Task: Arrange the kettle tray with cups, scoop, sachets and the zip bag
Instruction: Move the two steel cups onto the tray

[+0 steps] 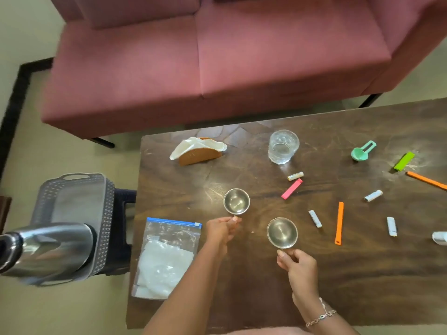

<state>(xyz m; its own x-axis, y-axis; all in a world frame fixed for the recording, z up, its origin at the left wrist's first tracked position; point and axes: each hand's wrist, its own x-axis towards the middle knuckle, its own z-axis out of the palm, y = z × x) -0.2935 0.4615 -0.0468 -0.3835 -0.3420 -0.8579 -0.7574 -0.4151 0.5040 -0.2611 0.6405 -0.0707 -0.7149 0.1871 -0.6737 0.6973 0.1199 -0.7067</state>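
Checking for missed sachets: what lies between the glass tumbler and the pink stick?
A small white sachet lies between the glass tumbler and the pink stick, in the head view.

Wooden table (314,274) bore zip bag (167,259) left of the gripped cups (236,201); glass (283,147), scoop (362,151), sachets (373,195), clips (339,223) beyond, rightward.

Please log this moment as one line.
left hand: pinches far steel cup | right hand: pinches near steel cup | tray: holds kettle | zip bag: on table

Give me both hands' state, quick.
Left hand: pinching the handle of the far steel cup.
Right hand: pinching the handle of the near steel cup.
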